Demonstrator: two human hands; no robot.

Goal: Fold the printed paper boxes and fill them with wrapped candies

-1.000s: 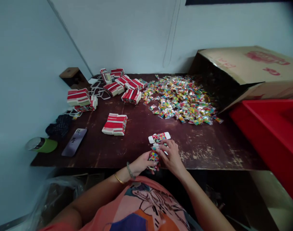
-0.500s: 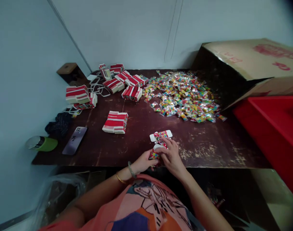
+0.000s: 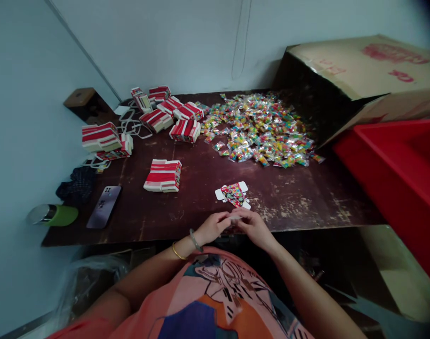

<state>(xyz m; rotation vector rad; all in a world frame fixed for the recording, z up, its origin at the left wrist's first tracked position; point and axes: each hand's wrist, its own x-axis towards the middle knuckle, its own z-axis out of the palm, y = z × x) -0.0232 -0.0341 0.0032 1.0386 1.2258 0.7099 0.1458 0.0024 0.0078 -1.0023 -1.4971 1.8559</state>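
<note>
Near the table's front edge, my left hand (image 3: 211, 228) and my right hand (image 3: 254, 229) meet, fingers closed around a small paper carton (image 3: 235, 218). Only a white flap of it shows; the fingers hide the rest. Just beyond them, flat printed cartons (image 3: 235, 192) with white flaps lie on the table, multicoloured and overlapping. Farther back is a wide pile of small clear packets of colourful candy (image 3: 260, 132). To the left sits a stack of flat red-and-white cartons (image 3: 163, 176).
More carton stacks (image 3: 185, 130) lie at the back left beside white straps (image 3: 137, 126). A phone (image 3: 104, 207), a green cup (image 3: 61, 215) and dark cloth (image 3: 77, 185) are at the left. On the right stand a large cardboard box (image 3: 359, 70) and a red bin (image 3: 391, 160).
My hands have drawn back from the flat cartons and closed together on the carton, its printed side now hidden. My right fingers no longer reach over the flat ones. The view has shifted slightly.
</note>
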